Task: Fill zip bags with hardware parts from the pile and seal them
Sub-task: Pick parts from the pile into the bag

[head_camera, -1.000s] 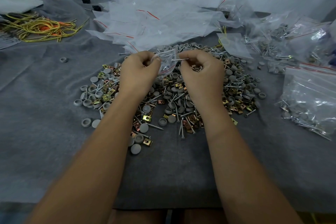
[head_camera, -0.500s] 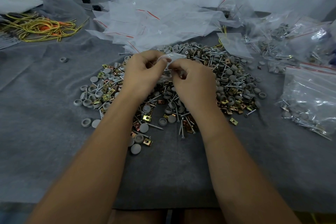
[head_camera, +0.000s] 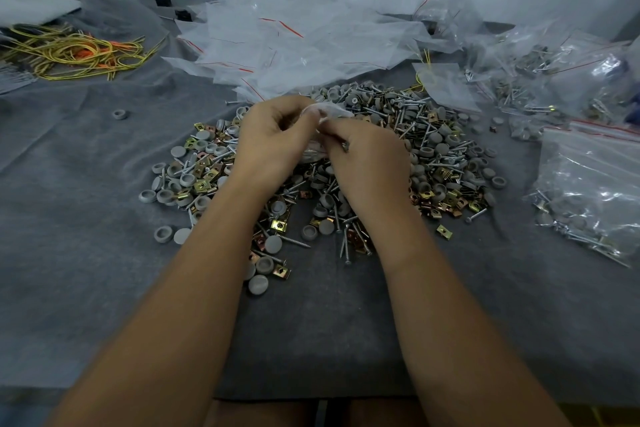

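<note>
A pile of hardware parts (head_camera: 440, 156), grey round caps, screws and brass clips, spreads over the grey cloth in the middle. Above it my left hand (head_camera: 273, 142) and my right hand (head_camera: 370, 156) meet, fingers curled. Between them they pinch a small clear zip bag (head_camera: 327, 113); its crumpled top shows above my fingertips and more of it sits between my palms. What the bag holds is hidden by my fingers.
A heap of empty clear zip bags (head_camera: 298, 45) with red strips lies behind the pile. Filled bags (head_camera: 595, 191) lie at the right, more (head_camera: 540, 80) at the back right. Yellow and orange cords (head_camera: 72, 52) lie at the far left. One loose cap (head_camera: 119, 114) sits apart.
My right hand has moved left toward my left hand and lowered a little. The screw it held out a second ago is out of sight, and the bag is bunched between both hands.
</note>
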Motion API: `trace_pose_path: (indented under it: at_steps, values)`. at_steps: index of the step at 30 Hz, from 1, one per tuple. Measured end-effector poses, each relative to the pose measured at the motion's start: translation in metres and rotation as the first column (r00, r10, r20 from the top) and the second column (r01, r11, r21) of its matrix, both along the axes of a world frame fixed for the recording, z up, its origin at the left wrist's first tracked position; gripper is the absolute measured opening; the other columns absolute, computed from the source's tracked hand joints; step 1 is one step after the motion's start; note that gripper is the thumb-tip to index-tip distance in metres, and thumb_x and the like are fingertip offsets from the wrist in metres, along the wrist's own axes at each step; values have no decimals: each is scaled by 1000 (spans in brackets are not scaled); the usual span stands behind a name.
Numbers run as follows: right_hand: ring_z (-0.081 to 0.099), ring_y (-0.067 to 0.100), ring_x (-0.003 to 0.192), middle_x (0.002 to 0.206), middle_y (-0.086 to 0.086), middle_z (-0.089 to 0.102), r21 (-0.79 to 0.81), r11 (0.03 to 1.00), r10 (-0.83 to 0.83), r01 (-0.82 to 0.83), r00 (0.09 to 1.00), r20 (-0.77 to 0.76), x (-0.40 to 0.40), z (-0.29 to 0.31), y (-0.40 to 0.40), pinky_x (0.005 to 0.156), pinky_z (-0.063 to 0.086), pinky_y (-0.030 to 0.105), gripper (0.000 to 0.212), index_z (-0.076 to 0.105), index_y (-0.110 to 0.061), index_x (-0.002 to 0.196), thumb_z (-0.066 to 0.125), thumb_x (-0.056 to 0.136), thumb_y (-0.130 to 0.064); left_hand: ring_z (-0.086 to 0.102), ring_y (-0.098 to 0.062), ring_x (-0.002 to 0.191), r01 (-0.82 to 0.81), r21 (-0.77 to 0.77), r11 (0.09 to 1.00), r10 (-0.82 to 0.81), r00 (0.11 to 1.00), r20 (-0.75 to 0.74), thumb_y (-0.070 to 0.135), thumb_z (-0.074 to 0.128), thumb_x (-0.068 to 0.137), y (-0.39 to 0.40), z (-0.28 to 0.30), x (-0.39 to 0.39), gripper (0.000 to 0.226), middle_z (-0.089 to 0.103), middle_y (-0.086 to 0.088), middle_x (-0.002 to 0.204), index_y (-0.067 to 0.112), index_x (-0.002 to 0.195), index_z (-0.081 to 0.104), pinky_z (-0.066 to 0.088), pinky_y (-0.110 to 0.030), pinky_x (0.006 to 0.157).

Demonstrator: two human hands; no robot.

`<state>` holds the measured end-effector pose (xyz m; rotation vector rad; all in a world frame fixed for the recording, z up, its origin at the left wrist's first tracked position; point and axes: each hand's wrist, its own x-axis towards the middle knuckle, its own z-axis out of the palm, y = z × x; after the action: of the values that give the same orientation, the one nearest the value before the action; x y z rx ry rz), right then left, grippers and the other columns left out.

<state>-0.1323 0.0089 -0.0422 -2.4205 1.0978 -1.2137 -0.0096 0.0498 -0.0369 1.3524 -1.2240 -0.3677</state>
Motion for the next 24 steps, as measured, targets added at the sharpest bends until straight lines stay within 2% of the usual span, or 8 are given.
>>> trace_pose_path:
  at_steps: [3,5,8,11,14,17,20,24]
  values:
    - [67,17,83,97,-1,74,-48,999,22,-16,994,111,0,0,0,68,52,30,21,73,-18,111,59,95,-20,42,-13,52,-84,26,996,85,996,-25,16,55,97,-3,-2,2,21,52,-5,63,22,84,69,35,-26,47]
    - [66,13,86,101,1,72,-79,996,54,-35,967,247,0,1,0,73,54,26,21,72,-12,109,59,93,-11,42,-11,47,-136,41,990,138,989,-55,18,53,98,-5,-3,4,20,51,-8,65,19,84,68,37,-24,41]
    - [58,4,78,99,-1,64,-70,997,19,10,920,392,-2,4,-3,69,46,11,23,69,-11,106,56,88,-4,37,-6,46,-224,59,973,228,969,-92,19,53,97,-7,-4,7,20,49,-3,64,15,85,69,31,-19,44]
    - [52,-3,77,98,-3,60,38,997,-76,66,914,399,-6,5,-5,67,42,7,27,68,-14,99,49,83,-4,41,-6,51,-289,59,956,295,941,-166,19,53,96,-8,-5,11,21,50,9,56,16,86,71,34,-20,48]
    - [53,0,78,91,-9,55,123,989,-109,78,957,269,-8,6,-7,68,43,15,25,69,-18,88,51,81,-2,39,-3,48,-334,37,942,333,915,-229,21,53,96,-8,-4,14,21,46,13,50,16,86,70,32,-21,47]
    - [54,15,95,94,-5,62,135,988,-76,74,997,10,-6,3,-9,86,46,34,23,74,-19,93,56,85,-8,34,-6,47,-373,-7,928,354,886,-298,19,52,97,-7,-2,16,22,44,9,55,22,82,67,28,-24,48]
    - [50,20,107,101,-4,64,71,996,-34,47,984,-173,-4,1,-8,95,40,38,24,74,-25,103,58,87,-17,37,-11,54,-450,-86,889,385,835,-393,18,49,98,-6,1,18,19,46,6,61,19,87,65,29,-27,53]
    - [43,20,110,104,-6,58,-5,1000,-21,21,936,-350,-2,-6,-9,97,32,40,29,69,-30,115,55,90,-24,48,-7,74,-678,-317,663,554,729,-401,20,47,99,-1,6,21,16,55,6,83,27,92,60,41,-24,66]
